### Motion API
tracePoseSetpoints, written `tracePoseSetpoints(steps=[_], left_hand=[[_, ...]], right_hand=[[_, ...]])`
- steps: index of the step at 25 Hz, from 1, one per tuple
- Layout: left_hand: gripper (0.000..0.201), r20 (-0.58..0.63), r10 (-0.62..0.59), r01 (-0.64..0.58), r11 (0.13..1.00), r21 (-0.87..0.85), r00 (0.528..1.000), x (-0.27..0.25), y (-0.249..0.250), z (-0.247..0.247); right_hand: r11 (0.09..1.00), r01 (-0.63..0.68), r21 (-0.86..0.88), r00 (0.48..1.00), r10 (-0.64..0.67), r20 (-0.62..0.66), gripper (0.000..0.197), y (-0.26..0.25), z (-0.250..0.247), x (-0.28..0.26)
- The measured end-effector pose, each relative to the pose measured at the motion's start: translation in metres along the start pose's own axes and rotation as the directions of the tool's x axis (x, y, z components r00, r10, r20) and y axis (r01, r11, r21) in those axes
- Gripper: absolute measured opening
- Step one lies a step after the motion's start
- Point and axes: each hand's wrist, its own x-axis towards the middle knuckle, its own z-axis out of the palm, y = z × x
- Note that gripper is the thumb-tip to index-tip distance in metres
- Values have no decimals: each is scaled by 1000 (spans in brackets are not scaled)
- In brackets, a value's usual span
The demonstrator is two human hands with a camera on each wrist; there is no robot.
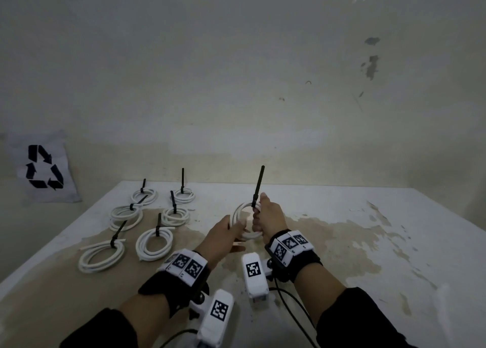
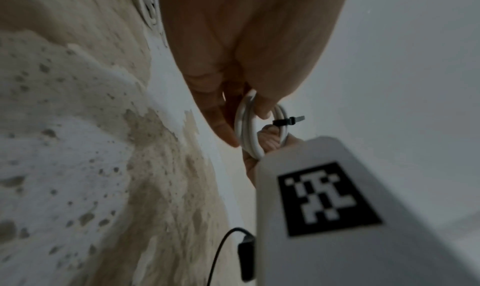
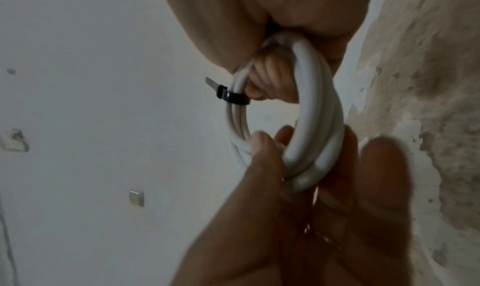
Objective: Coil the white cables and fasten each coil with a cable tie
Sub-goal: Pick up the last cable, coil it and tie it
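Evidently both hands steady the coil [image 1: 243, 221] upright: left hand [image 1: 223, 233] pinching its rim, right hand [image 1: 265, 216] clenched around it, keeping the cable tie [image 1: 257, 187] reachable

The coil [image 1: 243, 220] held up was white, its cable tie [image 1: 258, 186] black. Six tied coils [image 1: 153, 243] at the left were white with black ties as well. The surface [image 1: 342, 232] was white, blotched with tan stains. White wrist blocks [image 1: 253, 270] bore black-and-white square codes; a white sheet [image 1: 43, 167] showed black recycling arrows
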Motion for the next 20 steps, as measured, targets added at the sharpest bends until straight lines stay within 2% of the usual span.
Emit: tracePoseSetpoints(steps=[2, 4, 5, 7, 9, 11, 13, 15, 18, 20], left_hand=[[21, -26, 8, -10, 998, -60, 1000, 4, -8, -5], [19, -82, -43, 32, 990, -134, 996, 13, -15, -16], [18, -113, -74, 55, 985, -161, 991, 19, -18, -22], [17, -167, -127, 93, 976, -195, 978, 31, -20, -36], [16, -216, -172, 119, 964, -236, 961, 49, -20, -50], [18, -250, -200, 136, 958, -253, 947, 78, -24, -65], [27, -265, -196, 151, 972, -181, 944, 104, -28, -75], [31, -273, -191, 159, 978, -133, 943, 131, -30, -78], [27, -322, -197, 144, 973, -181, 926, 167, -33, -74], [28, -365, -176, 117, 977, -178, 914, 186, -34, -71]], right_hand=[[998, -30, -53, 999, 32, 32, 57, 2, 4, 10], [966, 4, -259, 997, 14, 70, 64, 5, 6, 21], [918, 52, -393, 997, -25, 75, 65, 7, 6, 26], [773, 130, -621, 991, -109, 72, 60, 16, 2, 38], [517, 173, -838, 985, -107, 137, 47, 27, -1, 50], [323, 172, -931, 983, 6, 184, 31, 36, 0, 63], [237, 207, -949, 964, 116, 239, 24, 41, 2, 70], [229, 244, -942, 948, 149, 282, 25, 43, 3, 76], [291, 263, -920, 940, 138, 312, 26, 43, 2, 83], [261, 275, -925, 934, 155, 321, 29, 43, 2, 88]])
